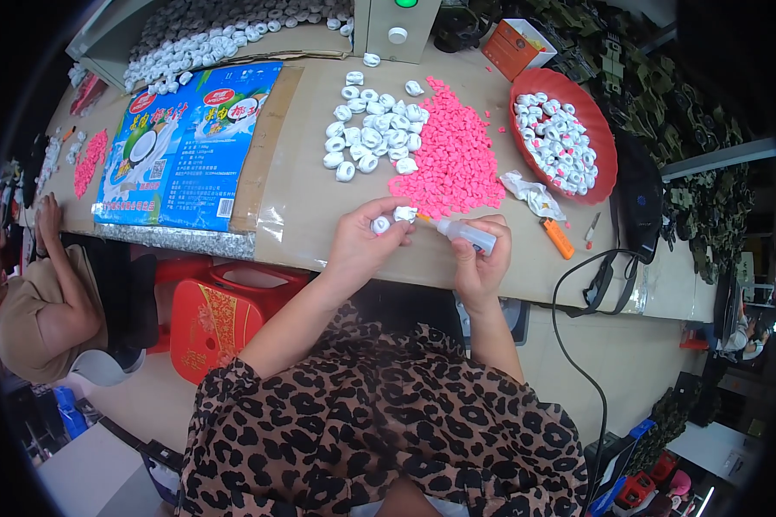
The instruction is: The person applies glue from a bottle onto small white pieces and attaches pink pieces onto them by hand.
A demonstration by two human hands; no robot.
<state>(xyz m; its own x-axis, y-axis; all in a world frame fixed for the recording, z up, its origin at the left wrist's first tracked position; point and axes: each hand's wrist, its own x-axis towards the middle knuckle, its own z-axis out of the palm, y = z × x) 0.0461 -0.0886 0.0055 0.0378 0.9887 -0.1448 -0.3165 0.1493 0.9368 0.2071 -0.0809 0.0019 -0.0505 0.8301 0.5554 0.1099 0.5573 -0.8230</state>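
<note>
Above the near edge of the table, my left hand (358,246) pinches a small white rounded piece (405,214) between thumb and fingertips. A second white piece (380,225) sits by the fingers of the same hand. My right hand (485,263) is closed around a small translucent squeeze bottle (467,234), tilted so its orange nozzle points left. The nozzle tip meets or nearly meets the pinched piece; which one I cannot tell. Just beyond both hands lie a heap of small pink pieces (457,155) and a cluster of white rounded pieces (375,129).
At right stands a red scalloped tray (608,146) of white pieces, near crumpled white material (533,195) and an orange-handled tool (558,239). Blue printed cardboard (190,146) lies left, before a grey machine (397,34). A black cable (569,345) hangs down. Another person (52,310) sits left.
</note>
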